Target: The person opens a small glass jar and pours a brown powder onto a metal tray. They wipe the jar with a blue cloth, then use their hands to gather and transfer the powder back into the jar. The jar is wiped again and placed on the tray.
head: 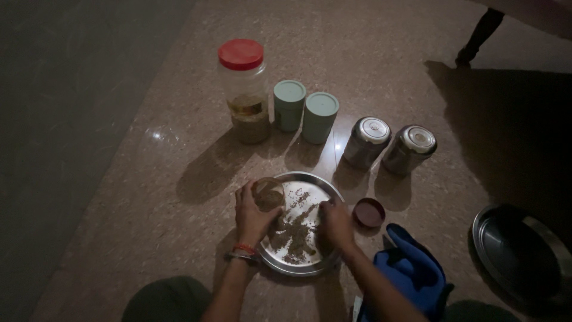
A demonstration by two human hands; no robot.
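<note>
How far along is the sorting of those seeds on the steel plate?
Done: seeds lie spread on the round steel plate, and a small brown lid lies beside it. In hand: the left hand holds a small clear jar; the right hand touches the seeds. Left: most seeds remain on the plate.

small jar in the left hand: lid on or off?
Off. The small jar, tilted over the steel plate in the left hand, shows an open mouth; a brown lid lies on the floor beside the plate.
</note>
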